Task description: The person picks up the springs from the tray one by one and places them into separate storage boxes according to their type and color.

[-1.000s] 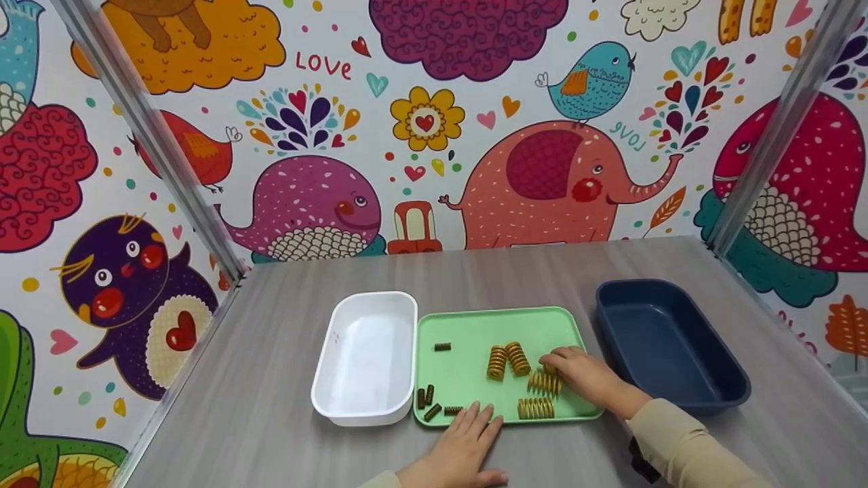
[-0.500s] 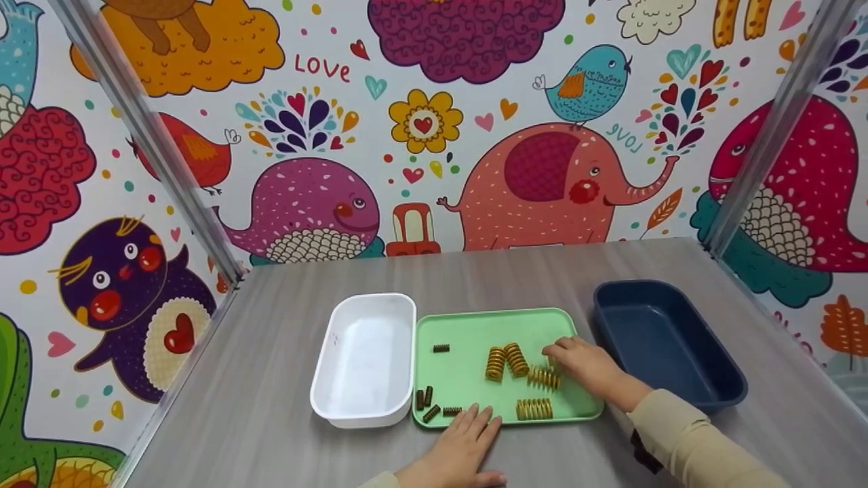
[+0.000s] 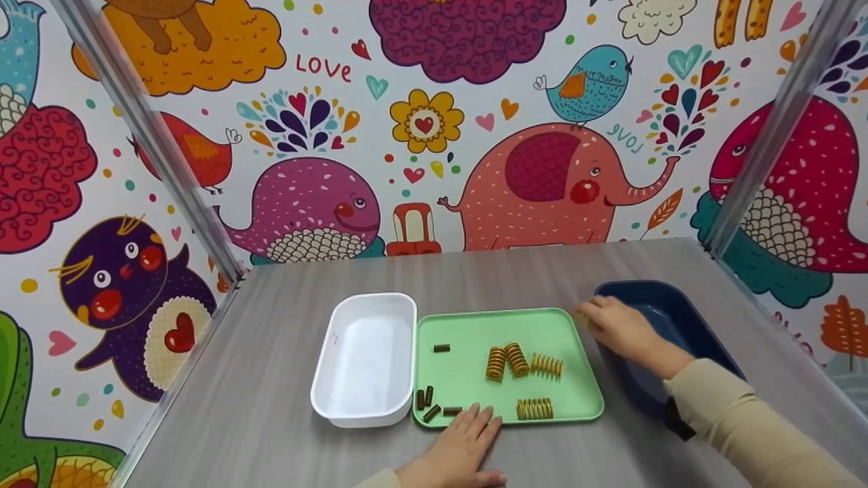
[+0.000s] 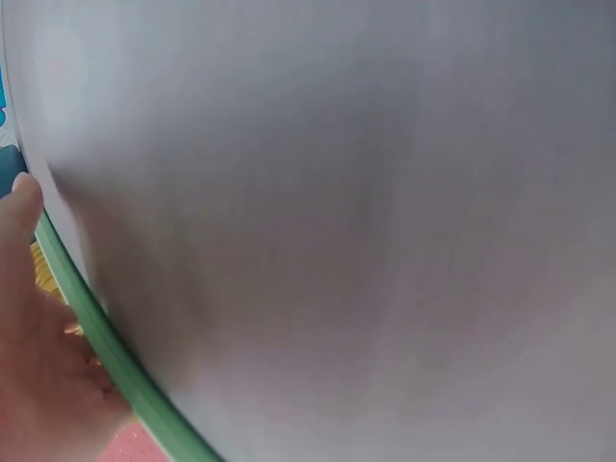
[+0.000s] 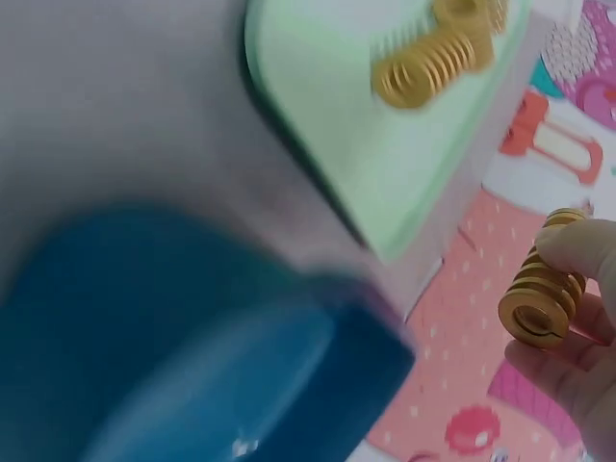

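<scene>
My right hand (image 3: 625, 331) pinches a gold coil spring (image 5: 541, 294) between thumb and fingers, plain in the right wrist view. It is above the left rim of the dark blue bin (image 3: 712, 339). My left hand (image 3: 460, 440) lies with straight fingers at the near edge of the green tray (image 3: 475, 329), fingertips on its rim. Several thick gold springs (image 3: 496, 363) lie on the tray's right half. Several small dark springs (image 3: 432, 412) lie near its left corner, and another small dark spring (image 3: 441, 348) lies farther back.
A white bin (image 3: 366, 359) stands against the tray's left side. All of it rests on a grey wood-grain table (image 3: 285, 339). Metal posts (image 3: 766, 135) and cartoon-printed walls enclose the back and sides.
My right hand has lifted a gold spring from the tray's right side and moved right to the blue bin. A neighbouring gold spring has shifted slightly. My left hand has stayed in place.
</scene>
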### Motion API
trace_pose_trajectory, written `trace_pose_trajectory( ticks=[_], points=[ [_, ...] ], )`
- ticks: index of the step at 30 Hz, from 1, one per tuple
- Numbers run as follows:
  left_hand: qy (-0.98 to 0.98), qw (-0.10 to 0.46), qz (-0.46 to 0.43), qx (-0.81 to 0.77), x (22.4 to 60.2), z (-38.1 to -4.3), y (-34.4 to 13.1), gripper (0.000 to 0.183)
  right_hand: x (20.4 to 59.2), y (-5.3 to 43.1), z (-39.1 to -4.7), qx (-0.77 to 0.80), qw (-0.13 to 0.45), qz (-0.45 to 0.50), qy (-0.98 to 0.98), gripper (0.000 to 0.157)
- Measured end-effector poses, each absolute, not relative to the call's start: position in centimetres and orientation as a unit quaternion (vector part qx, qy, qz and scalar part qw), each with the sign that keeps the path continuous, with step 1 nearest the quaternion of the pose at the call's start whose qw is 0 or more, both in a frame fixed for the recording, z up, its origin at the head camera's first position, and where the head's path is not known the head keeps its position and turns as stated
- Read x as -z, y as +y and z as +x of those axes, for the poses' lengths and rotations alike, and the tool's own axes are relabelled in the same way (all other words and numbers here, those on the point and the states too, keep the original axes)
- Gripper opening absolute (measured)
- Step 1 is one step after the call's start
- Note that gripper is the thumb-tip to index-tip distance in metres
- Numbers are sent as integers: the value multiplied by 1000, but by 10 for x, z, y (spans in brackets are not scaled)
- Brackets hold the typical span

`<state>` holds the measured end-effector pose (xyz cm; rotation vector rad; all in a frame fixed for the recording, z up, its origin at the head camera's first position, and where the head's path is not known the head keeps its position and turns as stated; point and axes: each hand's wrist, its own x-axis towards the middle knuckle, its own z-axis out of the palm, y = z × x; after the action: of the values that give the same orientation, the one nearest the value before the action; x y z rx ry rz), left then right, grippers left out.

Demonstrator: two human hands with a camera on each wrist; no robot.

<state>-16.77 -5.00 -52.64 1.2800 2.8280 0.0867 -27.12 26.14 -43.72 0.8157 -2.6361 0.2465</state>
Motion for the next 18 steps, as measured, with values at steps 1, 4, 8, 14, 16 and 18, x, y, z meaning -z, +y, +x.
trace_pose_trajectory(
  ticks=[1, 4, 8, 14, 16, 18],
  points=[
    [911, 27, 410, -31, 526, -168, -50, 79, 434, 267, -273, -96, 177, 279, -939, 30],
    [912, 52, 404, -40, 522, -169, -49, 79, 425, 283, -276, -131, 141, 241, -951, 33],
    [913, 63, 401, -41, 518, -170, -51, 77, 421, 303, -279, -174, 87, 183, -964, 37],
    [912, 73, 403, -31, 515, -171, -57, 78, 432, 325, -282, -201, 50, 141, -968, 36],
    [911, 71, 404, -27, 515, -172, -59, 78, 439, 331, -282, -207, 48, 136, -968, 35],
    [912, 65, 404, -25, 516, -172, -62, 78, 446, 336, -281, -210, 46, 130, -968, 34]
  ],
)
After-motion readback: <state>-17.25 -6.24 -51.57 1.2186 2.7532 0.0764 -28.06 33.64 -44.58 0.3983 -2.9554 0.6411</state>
